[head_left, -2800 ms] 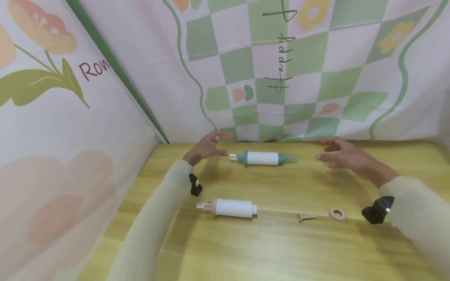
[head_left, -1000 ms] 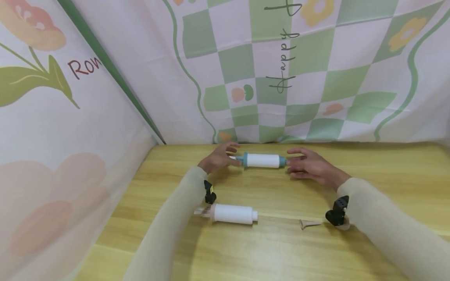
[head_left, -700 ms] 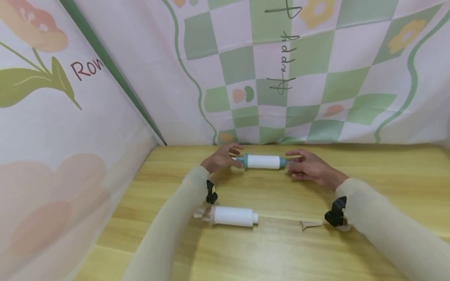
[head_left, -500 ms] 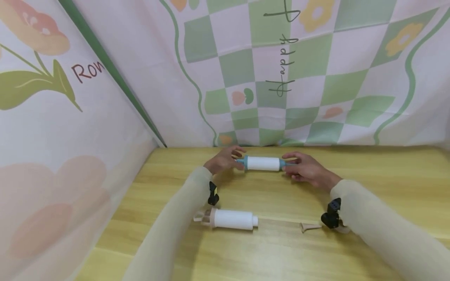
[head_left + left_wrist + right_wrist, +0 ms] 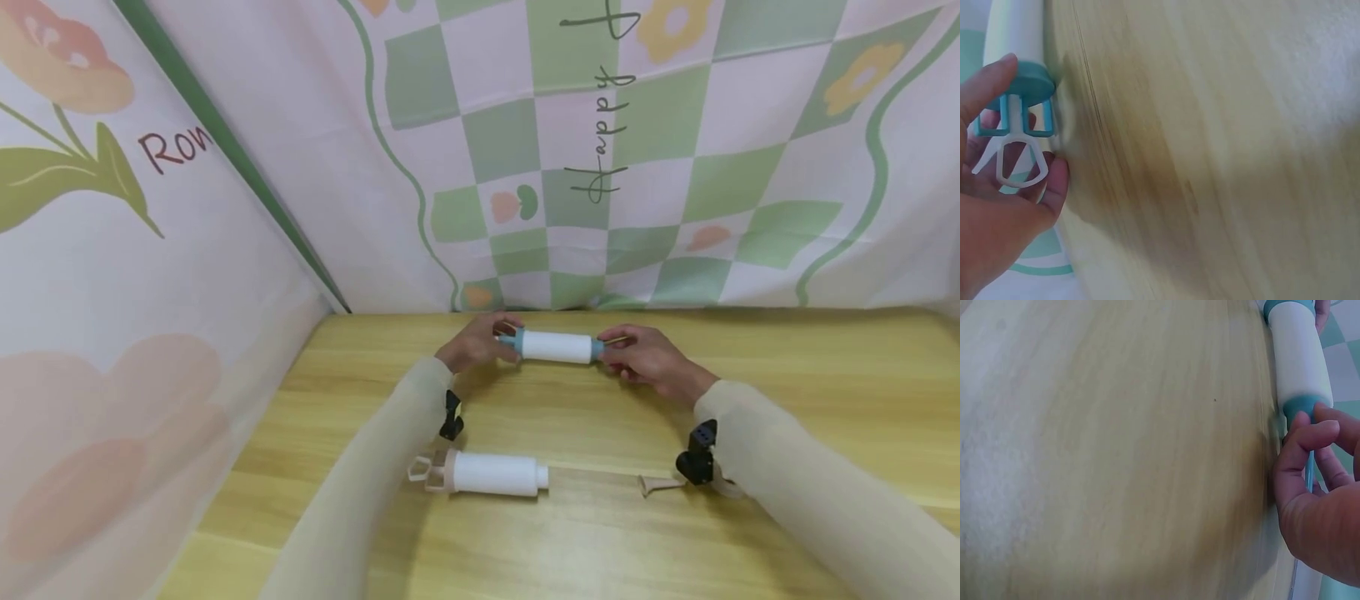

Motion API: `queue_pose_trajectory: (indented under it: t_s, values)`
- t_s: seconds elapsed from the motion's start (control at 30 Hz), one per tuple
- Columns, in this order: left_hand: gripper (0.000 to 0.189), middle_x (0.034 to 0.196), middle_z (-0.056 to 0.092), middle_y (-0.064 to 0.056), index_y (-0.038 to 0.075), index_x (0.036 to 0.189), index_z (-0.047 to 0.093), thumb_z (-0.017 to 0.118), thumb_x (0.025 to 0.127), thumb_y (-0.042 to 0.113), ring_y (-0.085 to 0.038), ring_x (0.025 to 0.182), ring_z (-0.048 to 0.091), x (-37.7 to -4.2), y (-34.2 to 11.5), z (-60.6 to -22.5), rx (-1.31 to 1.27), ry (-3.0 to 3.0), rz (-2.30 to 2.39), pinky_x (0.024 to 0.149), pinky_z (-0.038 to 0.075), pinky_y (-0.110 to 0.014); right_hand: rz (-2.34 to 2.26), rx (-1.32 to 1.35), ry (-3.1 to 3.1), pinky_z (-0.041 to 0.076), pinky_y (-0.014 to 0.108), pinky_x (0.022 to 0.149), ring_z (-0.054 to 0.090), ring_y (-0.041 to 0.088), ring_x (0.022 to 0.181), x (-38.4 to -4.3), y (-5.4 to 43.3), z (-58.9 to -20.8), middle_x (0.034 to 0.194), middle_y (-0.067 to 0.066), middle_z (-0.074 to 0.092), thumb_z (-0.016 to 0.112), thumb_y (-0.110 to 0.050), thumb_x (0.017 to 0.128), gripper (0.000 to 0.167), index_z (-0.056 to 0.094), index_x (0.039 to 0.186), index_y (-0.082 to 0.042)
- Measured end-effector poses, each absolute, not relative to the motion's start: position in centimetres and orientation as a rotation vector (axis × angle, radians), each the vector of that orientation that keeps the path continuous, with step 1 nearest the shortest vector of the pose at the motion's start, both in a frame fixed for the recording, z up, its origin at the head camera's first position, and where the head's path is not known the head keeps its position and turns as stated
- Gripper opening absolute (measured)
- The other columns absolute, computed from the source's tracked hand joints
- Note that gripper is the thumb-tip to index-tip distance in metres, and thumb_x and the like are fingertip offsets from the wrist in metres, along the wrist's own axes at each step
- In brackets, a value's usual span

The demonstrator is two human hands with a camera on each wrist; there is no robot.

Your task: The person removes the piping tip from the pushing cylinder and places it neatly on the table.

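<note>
A decorating syringe (image 5: 557, 347) with a white barrel and teal end caps lies sideways between both hands near the table's back edge. My left hand (image 5: 480, 343) holds its plunger end; in the left wrist view the thumb rests on the teal collar (image 5: 1034, 84) and the fingers curl behind the white looped handle (image 5: 1038, 164). At the other end my right hand (image 5: 652, 362) pinches the teal tip cap (image 5: 1300, 406), with the thin nozzle running down among the fingers. Nearer me lies a second white syringe (image 5: 495, 474) with a pinkish-beige collar and looped handle.
A small beige cone nozzle (image 5: 660, 484) lies right of the second syringe. Beside it a beige ring (image 5: 727, 485) is mostly hidden under the right wrist's camera (image 5: 697, 454). A patterned cloth (image 5: 577, 250) hangs behind the wooden table (image 5: 600, 533), another at the left.
Both hands have come inward onto the teal syringe's two ends, the right hand moving left to its tip. The syringe has shifted slightly left. The right forearm now covers most of the beige ring.
</note>
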State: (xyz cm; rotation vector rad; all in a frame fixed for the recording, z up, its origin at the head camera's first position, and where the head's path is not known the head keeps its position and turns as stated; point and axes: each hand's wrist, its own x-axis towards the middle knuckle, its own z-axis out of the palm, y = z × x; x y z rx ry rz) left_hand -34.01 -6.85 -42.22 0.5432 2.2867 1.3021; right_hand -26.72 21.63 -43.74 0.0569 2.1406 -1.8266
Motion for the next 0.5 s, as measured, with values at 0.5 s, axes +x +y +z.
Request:
queue_pose_trajectory:
  t_s: [0.5]
  values:
    - [0.051,0.129,0.059,-0.010,0.002,0.132,0.057,0.077,0.085,-0.002,-0.025,0.120,0.053,-33.80,-7.08,-41.95,0.560,2.280,1.354,0.095,0.049,-0.033,-1.832,0.036,2.175,0.048,0.022,0.055,0.055,0.011,0.070,-26.40,21.56,-43.90,0.106,0.012,0.058,0.061,-0.008,0.099,0.045,0.044,0.137,0.008]
